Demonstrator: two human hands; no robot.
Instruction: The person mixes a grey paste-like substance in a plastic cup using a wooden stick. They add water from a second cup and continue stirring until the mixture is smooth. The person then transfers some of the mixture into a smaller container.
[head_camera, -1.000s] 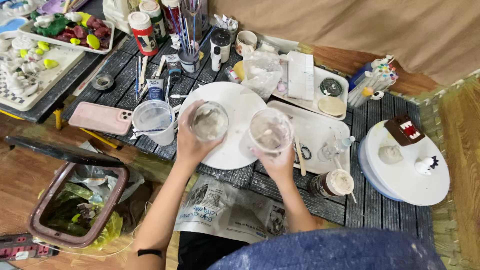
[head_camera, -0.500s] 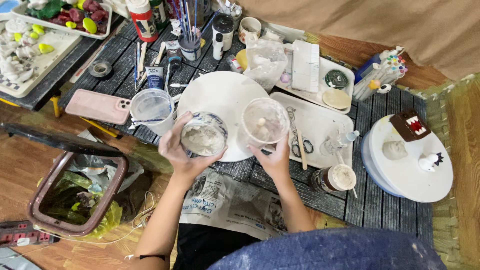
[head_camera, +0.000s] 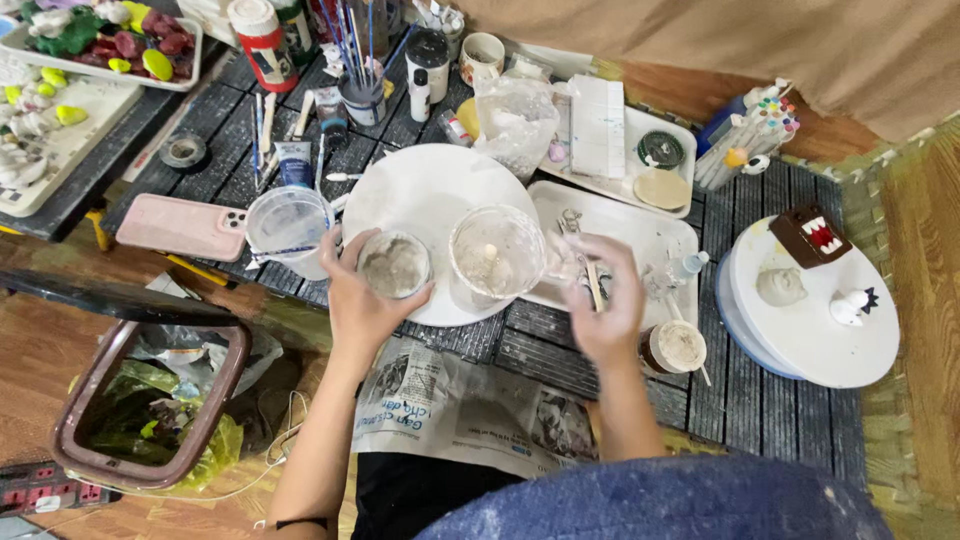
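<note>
My left hand (head_camera: 362, 305) is wrapped around a small clear cup (head_camera: 393, 265) smeared inside with grey-white paste, at the near edge of a round white plate (head_camera: 430, 185). A second, larger clear cup (head_camera: 495, 250) stands by itself on the plate's right side with a small white lump inside. My right hand (head_camera: 605, 305), blurred with fingers spread, hovers over a white rectangular tray (head_camera: 650, 235) just right of that cup. Thin metal and wooden tools (head_camera: 585, 255) lie on the tray under its fingers. It holds nothing that I can see.
A clear beaker (head_camera: 288, 225) and a pink phone (head_camera: 180, 227) lie left of the plate. A jar of brushes (head_camera: 360, 95) stands behind it. A small jar of paste (head_camera: 678, 347) and a white turntable (head_camera: 810, 330) with clay figures are right. A lined bin (head_camera: 150, 400) stands on the floor, newspaper (head_camera: 460, 410) near me.
My right hand has let go of the larger cup, which now rests on the plate, and has moved right over the tray. My left hand still holds the small cup.
</note>
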